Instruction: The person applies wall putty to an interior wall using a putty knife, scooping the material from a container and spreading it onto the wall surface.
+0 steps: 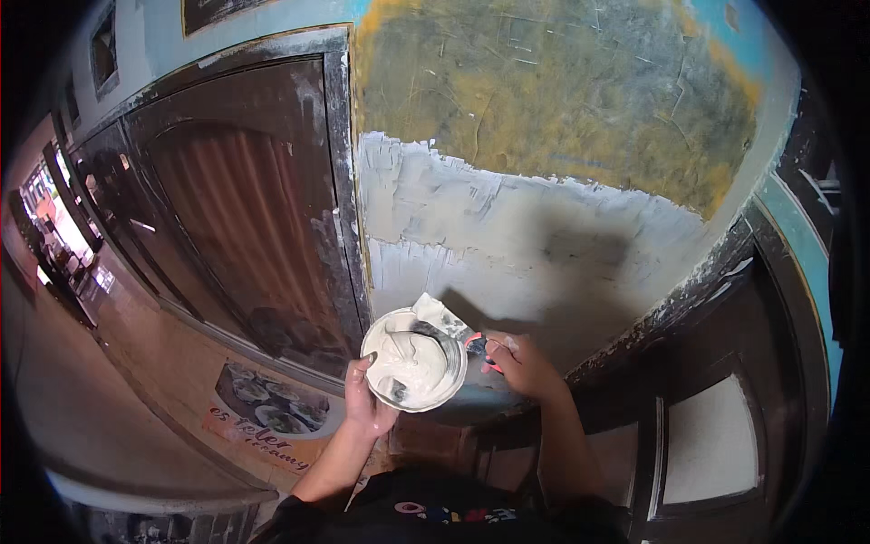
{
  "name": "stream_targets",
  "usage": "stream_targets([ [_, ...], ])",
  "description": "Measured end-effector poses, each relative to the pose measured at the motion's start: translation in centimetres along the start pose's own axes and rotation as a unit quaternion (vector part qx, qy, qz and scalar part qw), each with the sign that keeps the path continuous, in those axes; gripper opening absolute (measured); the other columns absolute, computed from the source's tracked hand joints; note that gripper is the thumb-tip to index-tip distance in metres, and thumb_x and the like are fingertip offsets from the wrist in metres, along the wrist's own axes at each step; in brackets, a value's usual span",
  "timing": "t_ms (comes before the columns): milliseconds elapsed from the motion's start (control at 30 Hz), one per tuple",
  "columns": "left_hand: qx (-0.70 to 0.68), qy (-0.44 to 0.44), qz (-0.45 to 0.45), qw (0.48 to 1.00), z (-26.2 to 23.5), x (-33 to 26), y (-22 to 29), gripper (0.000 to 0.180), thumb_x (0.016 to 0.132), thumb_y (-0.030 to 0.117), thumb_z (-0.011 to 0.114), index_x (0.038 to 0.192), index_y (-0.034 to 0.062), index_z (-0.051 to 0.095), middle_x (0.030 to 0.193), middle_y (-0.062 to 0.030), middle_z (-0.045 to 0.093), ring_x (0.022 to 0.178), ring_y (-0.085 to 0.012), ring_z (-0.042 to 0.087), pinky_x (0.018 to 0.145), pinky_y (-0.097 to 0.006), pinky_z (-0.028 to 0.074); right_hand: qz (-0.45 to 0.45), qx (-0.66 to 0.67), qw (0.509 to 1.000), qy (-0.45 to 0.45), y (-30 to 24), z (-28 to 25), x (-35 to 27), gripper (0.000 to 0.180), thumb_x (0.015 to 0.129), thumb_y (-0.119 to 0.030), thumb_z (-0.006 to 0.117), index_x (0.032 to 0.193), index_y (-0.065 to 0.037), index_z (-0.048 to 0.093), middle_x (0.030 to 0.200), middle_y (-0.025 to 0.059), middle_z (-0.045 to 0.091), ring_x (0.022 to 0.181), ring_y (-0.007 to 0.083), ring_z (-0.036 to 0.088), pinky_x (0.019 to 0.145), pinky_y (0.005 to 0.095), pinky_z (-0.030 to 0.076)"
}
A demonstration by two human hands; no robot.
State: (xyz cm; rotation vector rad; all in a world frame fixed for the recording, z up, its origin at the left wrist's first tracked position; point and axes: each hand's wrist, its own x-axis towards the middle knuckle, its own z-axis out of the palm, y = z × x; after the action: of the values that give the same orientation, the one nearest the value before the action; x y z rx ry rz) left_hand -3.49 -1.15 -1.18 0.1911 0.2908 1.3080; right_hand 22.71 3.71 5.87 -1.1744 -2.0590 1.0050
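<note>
My left hand [367, 408] holds a round bowl [460, 376] by its rim, thumb over the edge. White filler paste [419, 367] lies inside it, with a dark patch of the bowl's inner wall showing. In my right hand [518, 363] is a putty knife [439, 315] with a red and black handle. Its blade, smeared with white paste, is at the bowl's far rim; whether they touch I cannot tell. Beyond both hands stands a wall [562, 100], yellow-grey and rough above, with white filler [426, 195] spread over its lower part.
A dark wooden door [236, 199] with a worn frame [343, 154] is to the left. On the right is another dark frame [770, 272] with pale panels [711, 444]. A printed banner [267, 412] lies on the floor at lower left. A curved counter edge [163, 494] is nearby.
</note>
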Motion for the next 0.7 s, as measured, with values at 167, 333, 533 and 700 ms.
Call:
stream_targets([
  [167,0.014,-0.001,-0.002,1.000,0.0,0.0,-0.2,0.062,0.086,0.036,0.054,0.138,0.0019,0.049,0.131,-0.0153,0.060,0.118,-0.0314,0.059,0.103,-0.044,0.046,0.123,0.151,0.980,-0.031,-0.3,-0.1,0.0,0.029,0.101,-0.026,0.047,0.101,-0.002,0.063,0.072,0.0043,0.061,0.061,0.0091,0.056,0.054,0.0277,0.046],
  [333,0.022,-0.013,0.015,1.000,-0.5,-0.5,0.0,0.065,0.085,0.035,0.054,0.140,0.0000,0.046,0.135,-0.0179,0.057,0.120,-0.0345,0.057,0.106,-0.047,0.044,0.118,0.062,0.990,-0.046,0.3,-2.3,-0.7,0.032,0.102,-0.029,0.046,0.102,-0.002,0.062,0.070,0.0018,0.057,0.061,0.0086,0.056,0.053,0.0275,0.047],
  [533,0.016,-0.011,0.022,1.000,-1.5,-0.8,-0.1,0.067,0.084,0.035,0.055,0.140,-0.0007,0.046,0.134,-0.0185,0.057,0.121,-0.0348,0.057,0.106,-0.047,0.044,0.168,0.028,0.984,-0.061,-1.3,-5.0,-1.2,0.035,0.102,-0.031,0.046,0.101,0.000,0.062,0.069,0.0020,0.056,0.060,0.0090,0.056,0.053,0.0277,0.047],
  [700,0.012,0.003,0.039,0.999,-1.0,-1.3,0.6,0.066,0.083,0.036,0.056,0.138,0.0012,0.048,0.133,-0.0167,0.058,0.119,-0.0330,0.058,0.105,-0.046,0.045,0.175,0.058,0.983,0.005,-0.7,-5.7,-2.4,0.032,0.101,-0.029,0.048,0.100,0.001,0.062,0.071,0.0028,0.058,0.059,0.0083,0.053,0.054,0.0259,0.047],
])
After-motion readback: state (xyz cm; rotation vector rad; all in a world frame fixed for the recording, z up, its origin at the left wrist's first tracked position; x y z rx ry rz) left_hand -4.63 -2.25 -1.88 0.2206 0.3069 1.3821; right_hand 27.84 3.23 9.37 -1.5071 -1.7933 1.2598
